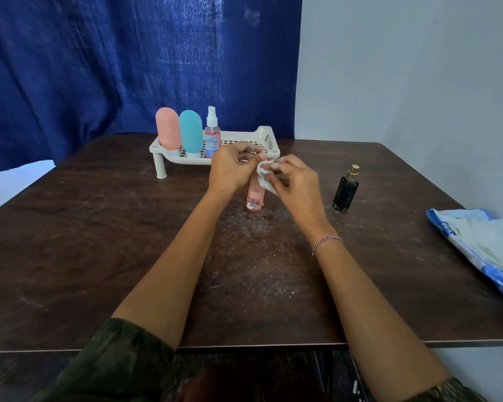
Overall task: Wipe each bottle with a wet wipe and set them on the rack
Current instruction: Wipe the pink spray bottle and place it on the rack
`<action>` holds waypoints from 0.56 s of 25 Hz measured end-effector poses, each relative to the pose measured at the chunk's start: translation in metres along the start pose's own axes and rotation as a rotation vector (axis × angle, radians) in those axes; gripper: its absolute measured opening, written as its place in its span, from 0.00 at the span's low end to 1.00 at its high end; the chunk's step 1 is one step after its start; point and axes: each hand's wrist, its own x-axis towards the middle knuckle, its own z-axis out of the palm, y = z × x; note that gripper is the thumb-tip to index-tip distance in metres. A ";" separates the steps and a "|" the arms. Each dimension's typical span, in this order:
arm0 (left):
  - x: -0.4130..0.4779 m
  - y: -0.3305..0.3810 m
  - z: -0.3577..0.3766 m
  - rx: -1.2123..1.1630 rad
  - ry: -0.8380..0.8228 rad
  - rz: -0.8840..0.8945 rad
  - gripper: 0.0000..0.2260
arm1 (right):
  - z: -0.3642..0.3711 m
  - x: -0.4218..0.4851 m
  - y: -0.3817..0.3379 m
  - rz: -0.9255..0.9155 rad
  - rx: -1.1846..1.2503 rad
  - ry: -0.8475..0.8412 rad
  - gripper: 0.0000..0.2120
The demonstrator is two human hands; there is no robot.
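Bottles: three on rack [262, 137], one pink bottle [255, 197] in hands, one black bottle [345, 190] apart

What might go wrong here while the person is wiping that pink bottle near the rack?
The pink bottle is gripped only near its top by the left hand while the right hand rubs it with the wet wipe; a slick surface could let it slip. The hands work right in front of the rack, so a bump could topple the spray bottle. The black bottle stands near the right elbow's path.
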 end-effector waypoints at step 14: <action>0.007 -0.007 -0.006 0.022 -0.011 -0.099 0.12 | 0.013 -0.004 0.007 -0.036 -0.144 -0.432 0.10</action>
